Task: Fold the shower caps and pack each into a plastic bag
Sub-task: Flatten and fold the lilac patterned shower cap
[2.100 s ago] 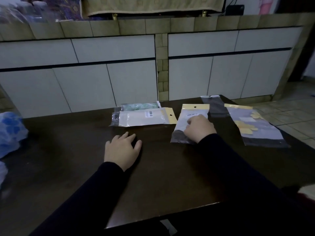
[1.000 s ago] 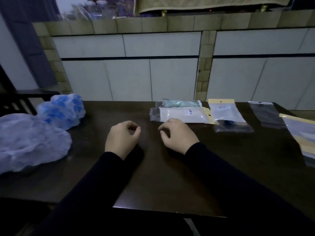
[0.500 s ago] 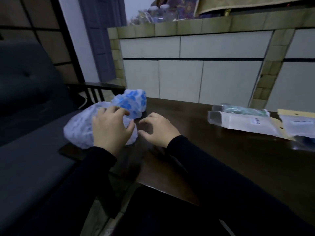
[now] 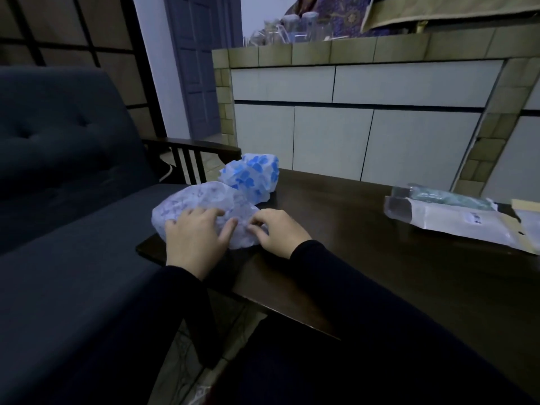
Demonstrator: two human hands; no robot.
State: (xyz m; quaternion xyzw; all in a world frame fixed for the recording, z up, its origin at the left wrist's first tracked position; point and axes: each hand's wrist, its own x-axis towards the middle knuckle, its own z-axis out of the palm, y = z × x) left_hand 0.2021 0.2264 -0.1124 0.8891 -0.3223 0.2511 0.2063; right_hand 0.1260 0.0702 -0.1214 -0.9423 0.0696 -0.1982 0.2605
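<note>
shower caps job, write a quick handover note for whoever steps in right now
Left hand: fingers spread on the pale cap at the table's left corner.
Right hand: pinching the same cap's near edge.
Blue cap: crumpled just behind it, untouched.
Packed bags: lying at the table's right.
Done: at least two bags look filled.
Left: fold and bag both caps; no empty bag shows in this view.

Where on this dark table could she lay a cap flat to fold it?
The widest bare stretch of the table lies between the right hand and the packed bags at the right edge, reaching to the near edge. The left corner is crowded: both hands are on the pale shower cap, with the blue-flowered cap just behind.
</note>
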